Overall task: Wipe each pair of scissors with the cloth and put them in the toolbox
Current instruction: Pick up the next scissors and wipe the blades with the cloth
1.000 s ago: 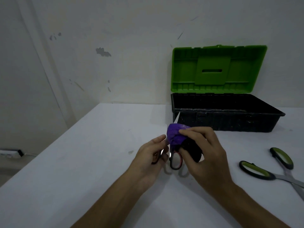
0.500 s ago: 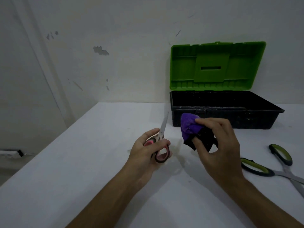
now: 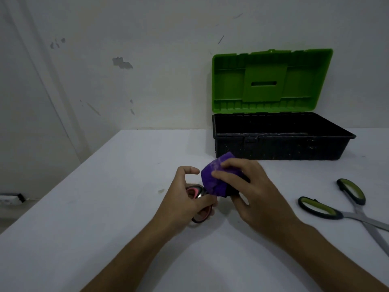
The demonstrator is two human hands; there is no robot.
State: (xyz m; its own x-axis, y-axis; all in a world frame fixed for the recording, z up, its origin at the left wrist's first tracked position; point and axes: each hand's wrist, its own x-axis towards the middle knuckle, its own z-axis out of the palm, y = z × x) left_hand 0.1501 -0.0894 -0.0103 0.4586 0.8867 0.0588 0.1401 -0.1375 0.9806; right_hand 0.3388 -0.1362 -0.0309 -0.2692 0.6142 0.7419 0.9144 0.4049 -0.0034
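The purple cloth (image 3: pixel 214 178), held apart from the blades half a second ago, has been brought back over them by the right hand (image 3: pixel 252 192), which is clamped around it. The pink-handled scissors (image 3: pixel 199 204) are gripped by their handles in the left hand (image 3: pixel 185 199), so wiping is judged unfinished. A green-handled pair (image 3: pixel 345 209) lies right of the hands, the open toolbox (image 3: pixel 280 144) beyond them.

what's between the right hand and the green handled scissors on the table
Nothing: in the head view only bare white table separates the right hand, which holds the purple cloth, from the green-handled scissors lying open to its right.

White table (image 3: pixel 88 207) against a scuffed pale wall (image 3: pixel 147 39), chipped paint patch (image 3: pixel 122 63) at left.
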